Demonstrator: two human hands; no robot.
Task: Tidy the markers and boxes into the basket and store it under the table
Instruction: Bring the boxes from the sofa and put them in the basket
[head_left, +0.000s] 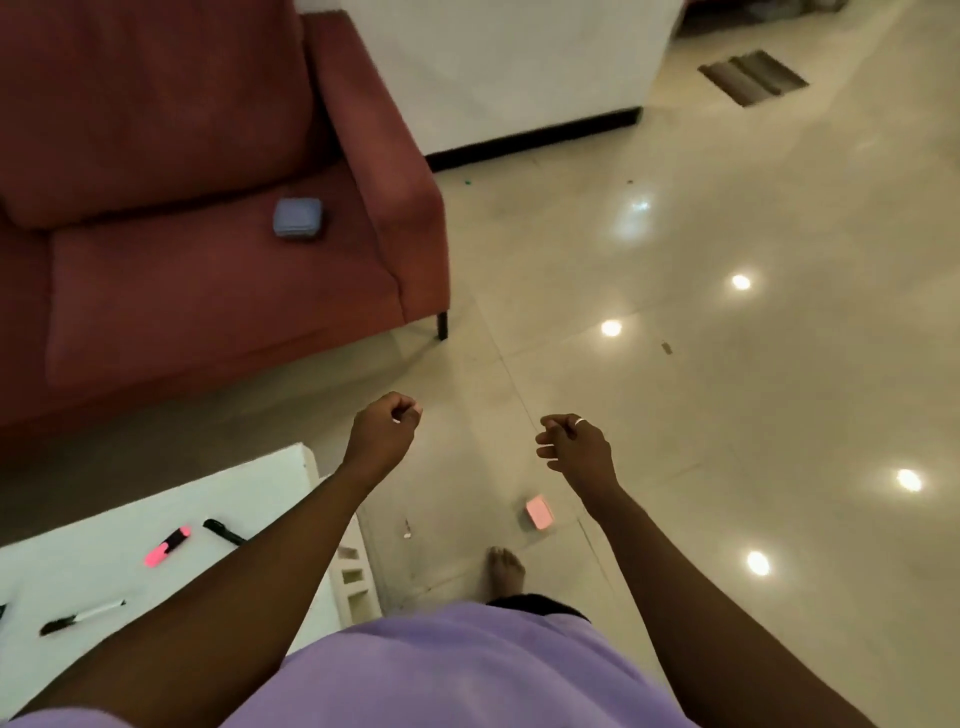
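A small blue box (298, 219) lies on the seat of the red sofa (208, 291). A pink box (538, 512) rests on the floor near my bare foot. On the white table (78, 551) at lower left lie a pink highlighter (167, 546), a black marker (224, 532) and a white-barrelled marker (82, 617). My left hand (383, 427) hovers above the floor beyond the table's corner, fingers curled shut with nothing in them. My right hand (571, 441) hangs above the pink box, fingers loosely curled, empty. No basket is in view.
Glossy beige floor tiles (727, 364) with light reflections spread to the right. A white wall with a black skirting (535, 137) stands behind the sofa's arm. A dark floor grille (753, 77) lies at the far right. The sofa's leg (442, 325) stands near my path.
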